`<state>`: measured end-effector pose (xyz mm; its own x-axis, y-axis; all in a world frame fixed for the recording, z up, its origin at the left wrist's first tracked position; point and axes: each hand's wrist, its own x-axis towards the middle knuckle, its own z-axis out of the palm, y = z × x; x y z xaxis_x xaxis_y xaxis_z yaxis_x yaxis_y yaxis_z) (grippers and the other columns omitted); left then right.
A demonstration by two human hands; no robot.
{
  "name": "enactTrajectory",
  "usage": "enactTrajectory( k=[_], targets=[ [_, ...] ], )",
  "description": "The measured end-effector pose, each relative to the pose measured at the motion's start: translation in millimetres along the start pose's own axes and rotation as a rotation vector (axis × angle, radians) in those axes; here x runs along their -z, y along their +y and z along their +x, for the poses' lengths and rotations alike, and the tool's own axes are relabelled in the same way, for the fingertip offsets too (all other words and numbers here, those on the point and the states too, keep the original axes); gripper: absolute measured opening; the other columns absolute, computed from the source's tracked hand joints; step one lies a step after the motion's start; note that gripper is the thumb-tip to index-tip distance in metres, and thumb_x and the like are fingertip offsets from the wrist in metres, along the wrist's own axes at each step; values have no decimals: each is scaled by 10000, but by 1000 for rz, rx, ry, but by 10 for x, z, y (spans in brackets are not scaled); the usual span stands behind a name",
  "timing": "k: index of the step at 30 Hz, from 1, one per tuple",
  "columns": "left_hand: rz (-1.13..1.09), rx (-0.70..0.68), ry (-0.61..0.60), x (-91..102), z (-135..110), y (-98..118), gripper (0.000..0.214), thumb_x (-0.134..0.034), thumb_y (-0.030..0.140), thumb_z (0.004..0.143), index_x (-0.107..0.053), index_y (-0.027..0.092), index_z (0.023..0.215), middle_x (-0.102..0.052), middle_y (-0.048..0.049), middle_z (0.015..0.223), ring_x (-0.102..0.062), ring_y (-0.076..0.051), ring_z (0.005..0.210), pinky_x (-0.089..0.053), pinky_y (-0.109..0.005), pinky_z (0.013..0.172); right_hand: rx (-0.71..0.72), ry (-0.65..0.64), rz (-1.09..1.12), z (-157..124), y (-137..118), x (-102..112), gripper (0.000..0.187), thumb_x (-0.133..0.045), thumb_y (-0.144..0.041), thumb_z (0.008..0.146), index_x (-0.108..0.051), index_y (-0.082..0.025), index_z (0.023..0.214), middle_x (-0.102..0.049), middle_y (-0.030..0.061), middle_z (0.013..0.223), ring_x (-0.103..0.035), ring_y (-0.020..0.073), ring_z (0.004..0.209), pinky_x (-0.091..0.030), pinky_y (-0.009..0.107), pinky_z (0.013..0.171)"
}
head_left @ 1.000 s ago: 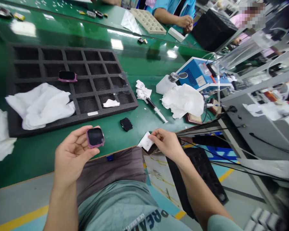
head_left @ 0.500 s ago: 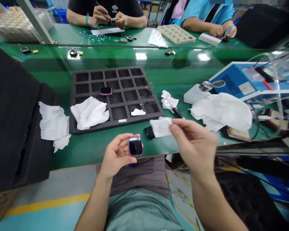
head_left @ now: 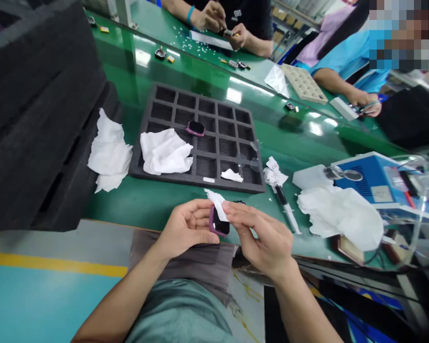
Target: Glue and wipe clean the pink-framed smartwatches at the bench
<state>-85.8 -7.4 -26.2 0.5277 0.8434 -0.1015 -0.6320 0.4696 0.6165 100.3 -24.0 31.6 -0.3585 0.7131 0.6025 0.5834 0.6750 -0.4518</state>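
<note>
My left hand (head_left: 189,227) grips a smartwatch case (head_left: 219,227) by its edges, its purple frame and dark screen facing up. In my right hand (head_left: 260,233) is a small white wipe (head_left: 216,202), pinched between thumb and fingers. The wipe lies against the upper part of the screen and covers some of it. Just behind my right fingers a dark object (head_left: 239,202) shows only in part. Another purple-framed watch case (head_left: 196,128) rests on the dividers of a black foam tray (head_left: 200,180) beyond my hands.
White cloths lie on the tray (head_left: 166,152) and left of it (head_left: 109,152). To the right are a syringe (head_left: 286,207), crumpled paper (head_left: 275,175), a white bottle (head_left: 311,177), a large cloth (head_left: 343,214) and a blue machine (head_left: 375,176). Black foam blocks (head_left: 39,119) stand at left. Two people work across the bench.
My right hand has moved left with the wipe and brought it onto the watch screen. The camera view has turned and tilted. My left hand still holds the watch case.
</note>
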Motion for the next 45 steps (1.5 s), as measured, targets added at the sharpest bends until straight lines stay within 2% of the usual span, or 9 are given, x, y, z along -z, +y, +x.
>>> enactTrajectory(
  k=[6,13,19,24,29,33,38,42,45],
  targets=[
    [14,-53,150,-33,-14,-28,680,-1005,113,519,-702,154,1127,-810,-110,1094,-791,-225,926,-623,-291,818,-45,58,-47,-134,-106,-96,228,-619,-40,941,-713,-236,1010,-844,44,1016,-809,248,1019,-709,377,866],
    [168,-215,285,-146,-21,-130,675,-998,135,537,-730,173,1155,-794,-110,1170,-780,-278,1025,-653,-375,905,-455,264,78,-410,-277,-324,104,-633,-184,975,-723,-237,981,-835,74,1077,-795,285,1066,-672,480,931],
    [339,-388,364,-199,-1,-253,541,-977,189,606,-762,181,1103,-752,-90,1192,-775,-250,1016,-668,-346,896,-758,425,256,-444,-379,-425,152,-672,-343,971,-736,-207,942,-835,97,1004,-813,258,938,-657,376,831],
    [528,-485,363,-175,18,-304,455,-933,182,680,-778,205,1107,-696,-78,1212,-764,-216,992,-681,-300,833,-913,523,454,-465,-381,-487,189,-717,-378,938,-738,-191,951,-806,68,915,-779,214,861,-614,320,777],
    [653,-510,361,-176,38,-318,398,-875,135,731,-785,211,1111,-704,-81,1221,-756,-205,1004,-673,-311,874,-929,660,663,-322,-306,-458,194,-758,-374,886,-717,-186,909,-761,47,860,-715,164,769,-581,293,727],
    [517,-404,369,-168,20,-221,523,-947,176,653,-757,197,1139,-736,-87,1226,-775,-196,947,-663,-331,903,-895,752,718,-159,-151,-331,180,-742,-361,890,-723,-202,973,-772,52,937,-726,177,863,-588,335,823],
    [356,-319,253,-134,-26,-87,583,-955,141,638,-720,194,1170,-740,-132,1322,-783,-238,1034,-659,-340,898,-893,692,608,-112,-82,-341,251,-715,-427,922,-711,-192,1009,-757,60,935,-714,190,851,-581,340,790],
    [346,-335,233,-115,-49,-85,597,-951,130,647,-709,204,1187,-722,-147,1366,-774,-276,1103,-656,-360,923,-864,658,487,-111,-187,-457,217,-674,-415,965,-696,-199,978,-698,10,801,-660,147,724,-539,266,661],
    [339,-339,233,-102,-57,-111,616,-955,122,639,-717,213,1200,-734,-140,1349,-767,-289,1127,-657,-364,930,-798,599,370,-106,-260,-507,159,-647,-361,988,-713,-216,983,-730,14,809,-685,151,713,-558,261,652]
  ],
)
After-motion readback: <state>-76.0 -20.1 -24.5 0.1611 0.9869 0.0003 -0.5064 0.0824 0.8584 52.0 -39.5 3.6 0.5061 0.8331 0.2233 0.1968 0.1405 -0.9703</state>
